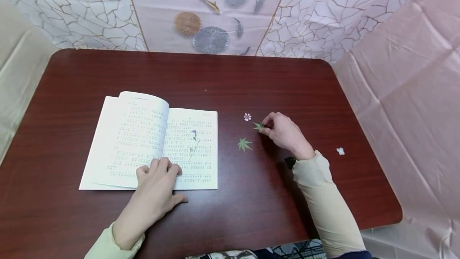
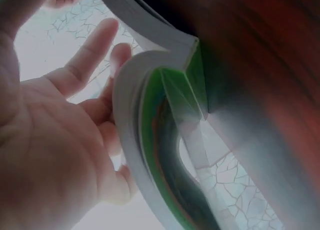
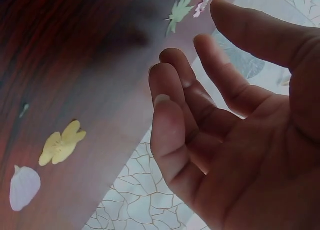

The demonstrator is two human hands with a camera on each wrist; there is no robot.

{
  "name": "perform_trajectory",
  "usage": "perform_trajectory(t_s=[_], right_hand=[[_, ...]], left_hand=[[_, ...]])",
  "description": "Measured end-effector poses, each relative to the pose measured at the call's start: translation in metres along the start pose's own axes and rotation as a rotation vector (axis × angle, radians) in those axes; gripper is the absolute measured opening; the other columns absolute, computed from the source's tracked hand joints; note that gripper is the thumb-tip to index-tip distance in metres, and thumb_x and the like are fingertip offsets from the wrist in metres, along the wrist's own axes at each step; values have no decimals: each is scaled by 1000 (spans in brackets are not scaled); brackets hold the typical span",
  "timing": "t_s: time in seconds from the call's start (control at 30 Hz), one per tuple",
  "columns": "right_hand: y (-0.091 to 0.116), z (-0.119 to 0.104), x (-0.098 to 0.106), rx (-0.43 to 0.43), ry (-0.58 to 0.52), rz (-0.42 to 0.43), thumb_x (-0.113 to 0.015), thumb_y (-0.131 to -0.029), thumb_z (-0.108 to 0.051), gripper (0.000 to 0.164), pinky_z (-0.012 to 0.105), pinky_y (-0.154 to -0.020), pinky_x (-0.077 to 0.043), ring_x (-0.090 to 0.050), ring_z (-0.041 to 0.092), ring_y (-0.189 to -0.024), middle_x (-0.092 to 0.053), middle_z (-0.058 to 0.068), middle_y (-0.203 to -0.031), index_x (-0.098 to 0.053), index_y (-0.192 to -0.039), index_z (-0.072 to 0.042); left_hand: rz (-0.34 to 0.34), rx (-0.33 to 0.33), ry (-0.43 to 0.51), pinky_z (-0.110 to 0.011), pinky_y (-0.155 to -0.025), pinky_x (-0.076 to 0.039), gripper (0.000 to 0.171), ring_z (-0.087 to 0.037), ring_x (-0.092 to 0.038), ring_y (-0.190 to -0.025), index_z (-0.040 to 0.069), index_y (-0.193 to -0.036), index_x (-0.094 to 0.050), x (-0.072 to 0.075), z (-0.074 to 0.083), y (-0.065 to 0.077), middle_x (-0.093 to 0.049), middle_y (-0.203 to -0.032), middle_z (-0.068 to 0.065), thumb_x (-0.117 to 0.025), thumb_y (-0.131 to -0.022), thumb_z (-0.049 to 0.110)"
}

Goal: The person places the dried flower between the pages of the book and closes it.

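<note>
The right hand (image 1: 285,133) reaches over a green maple leaf (image 1: 257,126) on the worktop (image 1: 251,83), thumb and forefinger at its edge; the right wrist view shows the fingers half bent, the thumb held apart from them and nothing pinched between; the left hand (image 1: 156,185) rests on the open book (image 1: 143,139) near the foot of its gutter, fingers over the pages, thumb out past the bottom edge.

The step seems to be taking up that leaf; a thin, flat thing like this probably wants a light pinch near the stem, sparing the pointed lobes; steady weight from the left hand should keep the raised left-hand pages down, well off the purple-flowered sprig (image 1: 194,141) on the right page.

A small pink flower (image 1: 247,117) lies just beside the leaf, a second maple leaf (image 1: 244,144) nearer the person, so a low sweep could drag either; a strip of worktop between these and the book's right edge gives room to move; a white flower (image 1: 340,151) lies toward the worktop's right edge; a yellow flower (image 3: 61,144) and a pale lilac petal (image 3: 25,188) show in the right wrist view.
</note>
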State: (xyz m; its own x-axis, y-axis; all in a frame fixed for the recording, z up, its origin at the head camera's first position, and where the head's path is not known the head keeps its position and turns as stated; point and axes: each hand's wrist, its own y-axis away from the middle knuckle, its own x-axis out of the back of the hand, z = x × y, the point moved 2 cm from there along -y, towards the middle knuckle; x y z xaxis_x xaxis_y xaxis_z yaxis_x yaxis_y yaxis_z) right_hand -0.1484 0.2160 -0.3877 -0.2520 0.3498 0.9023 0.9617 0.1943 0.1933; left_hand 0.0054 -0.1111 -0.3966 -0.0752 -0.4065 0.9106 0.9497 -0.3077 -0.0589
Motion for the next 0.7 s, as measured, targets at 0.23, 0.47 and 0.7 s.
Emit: perform_trajectory(t_s=[0.23,0.47,0.7], right_hand=[[-4,4,-1,-21,-3,-21,-72,-89,-25,25,41,-75,-47,-59,23,-83,-65,7,-95,-65,-106,-8],[-4,5,-2,-13,-2,-14,-72,-89,-25,26,42,-75,-46,-58,24,-85,-63,7,-96,-65,-107,-8],[-3,5,-3,-10,-18,-9,-72,-89,-26,28,42,-78,-46,-58,25,-87,-63,9,-98,-64,-108,-7]], left_hand=[[58,15,-13,-52,-77,-29,44,-26,-45,-84,9,-89,-65,-1,0,-1,-50,-87,-4,-93,-60,27],[52,11,-18,-51,-77,-30,39,-25,-46,-84,9,-89,-69,0,1,-1,-51,-86,-3,-92,-62,27],[58,-1,-19,-50,-76,-29,37,-25,-47,-83,10,-90,-70,2,1,1,-53,-87,-3,-91,-65,28]])
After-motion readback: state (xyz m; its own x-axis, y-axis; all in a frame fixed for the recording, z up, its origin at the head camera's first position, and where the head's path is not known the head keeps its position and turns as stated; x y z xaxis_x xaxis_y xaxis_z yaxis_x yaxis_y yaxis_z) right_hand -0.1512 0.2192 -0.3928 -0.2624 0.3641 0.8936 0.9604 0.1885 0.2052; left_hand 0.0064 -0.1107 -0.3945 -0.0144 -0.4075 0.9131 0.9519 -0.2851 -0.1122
